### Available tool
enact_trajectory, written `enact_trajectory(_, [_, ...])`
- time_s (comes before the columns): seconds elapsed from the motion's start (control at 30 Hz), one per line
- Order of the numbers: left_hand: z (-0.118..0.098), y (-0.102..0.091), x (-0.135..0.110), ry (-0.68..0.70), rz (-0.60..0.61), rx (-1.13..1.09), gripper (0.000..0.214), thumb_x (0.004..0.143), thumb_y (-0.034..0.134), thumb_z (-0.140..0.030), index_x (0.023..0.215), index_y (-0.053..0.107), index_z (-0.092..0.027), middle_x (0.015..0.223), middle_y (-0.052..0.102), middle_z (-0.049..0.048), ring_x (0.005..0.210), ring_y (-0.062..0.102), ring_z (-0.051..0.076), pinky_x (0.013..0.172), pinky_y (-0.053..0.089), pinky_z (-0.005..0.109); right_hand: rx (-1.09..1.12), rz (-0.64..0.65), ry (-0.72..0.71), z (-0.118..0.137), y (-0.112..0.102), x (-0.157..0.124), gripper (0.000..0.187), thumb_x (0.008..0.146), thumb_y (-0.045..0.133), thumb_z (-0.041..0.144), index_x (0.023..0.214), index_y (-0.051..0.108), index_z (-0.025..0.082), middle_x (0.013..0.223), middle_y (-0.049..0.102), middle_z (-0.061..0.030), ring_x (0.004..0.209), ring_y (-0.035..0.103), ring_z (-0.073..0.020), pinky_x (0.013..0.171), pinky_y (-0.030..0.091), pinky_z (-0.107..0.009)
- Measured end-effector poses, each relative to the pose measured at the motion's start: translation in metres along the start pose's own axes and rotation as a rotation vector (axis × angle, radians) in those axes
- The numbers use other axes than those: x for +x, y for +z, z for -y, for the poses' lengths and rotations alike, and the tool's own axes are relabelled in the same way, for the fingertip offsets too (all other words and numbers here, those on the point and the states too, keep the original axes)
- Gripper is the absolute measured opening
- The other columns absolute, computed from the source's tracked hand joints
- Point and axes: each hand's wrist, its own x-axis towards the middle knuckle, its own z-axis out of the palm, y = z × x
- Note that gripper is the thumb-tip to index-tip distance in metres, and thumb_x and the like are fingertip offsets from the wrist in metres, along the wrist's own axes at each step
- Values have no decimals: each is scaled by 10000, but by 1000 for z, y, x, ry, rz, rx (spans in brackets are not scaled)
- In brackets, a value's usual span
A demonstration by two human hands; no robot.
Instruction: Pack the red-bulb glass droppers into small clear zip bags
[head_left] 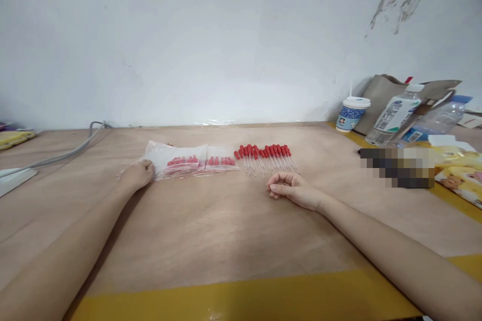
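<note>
Several droppers (284, 151) with red bulbs and thin clear stems lie side by side on the brown-covered table, bulbs toward the wall. To their left are flat clear plastic bags (199, 152), overlapping, with red bulbs showing inside. My left hand (141, 173) is closed at the left end of these bags, its fingertips curled against the plastic; its grip is partly hidden. My right hand (286, 190) rests on its side just in front of the loose droppers, apart from them. Its fingers curl loosely inward, and nothing shows in them.
At the right stand a blue-patterned paper cup (352, 114), a plastic bottle (395, 115) and a grey bag (374, 100), near a yellow printed pack (461, 175). A grey cable (71, 153) runs along the left. The wall (226, 40) closes off the table's far edge.
</note>
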Motion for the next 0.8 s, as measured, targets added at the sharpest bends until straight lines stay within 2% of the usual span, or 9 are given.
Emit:
enact_trajectory(0.13, [-4,-2,-5,-110,-124,143,272,787,522,-174,524,455,-153,403,321,-22,619,493,187,615,282,242,-11,0,-3,1,0,-1,224,686,696,320,799,596,155,718,631,-6,668,580,-78,668,452,-226])
enact_trajectory(0.23, [-13,-6,-5,-114,-204,180,276,815,492,-199,545,458,-153,417,308,-16,672,505,212,623,288,257,-20,-7,-4,2,1,-1,245,672,703,338,792,597,152,708,633,-9,666,582,-87,661,454,-237])
enact_trajectory(0.4, [-60,-1,-16,10,-279,177,224,842,482,-253,655,557,-156,489,463,24,855,538,305,701,348,323,-32,-93,-12,8,11,-3,275,651,703,383,735,569,158,629,611,6,587,563,-84,604,452,-240])
enact_trajectory(0.5, [-102,25,-40,219,-143,101,130,816,546,-272,808,659,-209,736,646,47,914,582,279,787,398,325,-75,-119,1,11,17,-4,287,642,701,394,725,549,165,602,594,14,554,554,-87,568,448,-241])
enact_trajectory(0.53, [-114,35,-49,336,-32,50,120,789,580,-239,858,678,-247,863,675,24,965,584,250,852,399,314,-92,-128,5,11,18,-4,287,643,696,396,729,544,168,591,584,19,541,546,-87,548,440,-238])
enact_trajectory(0.6, [-131,55,-63,694,336,-99,267,817,525,-169,1026,658,-270,1114,631,28,1130,506,248,1007,299,391,-138,-185,-2,10,15,-4,280,651,677,401,738,534,177,559,549,36,486,504,-80,490,406,-228])
enact_trajectory(0.67, [-136,67,-69,909,528,-109,380,840,457,-119,1135,595,-314,1220,568,-2,1228,415,233,1065,201,443,-221,-284,-47,7,8,-2,251,668,648,393,740,528,185,550,518,43,458,460,-77,459,372,-227])
enact_trajectory(0.73, [-134,72,-69,1006,561,-47,465,834,404,-66,1163,565,-352,1284,510,-31,1274,345,231,1064,187,476,-343,-390,-136,5,-1,0,196,693,608,361,749,534,188,586,521,27,496,463,-92,486,377,-239])
enact_trajectory(0.8, [-130,73,-69,999,447,-12,488,831,373,-45,1142,582,-357,1286,506,-21,1244,370,250,1019,263,487,-531,-481,-219,5,-11,2,137,715,561,313,770,551,188,626,539,6,552,481,-115,535,391,-255])
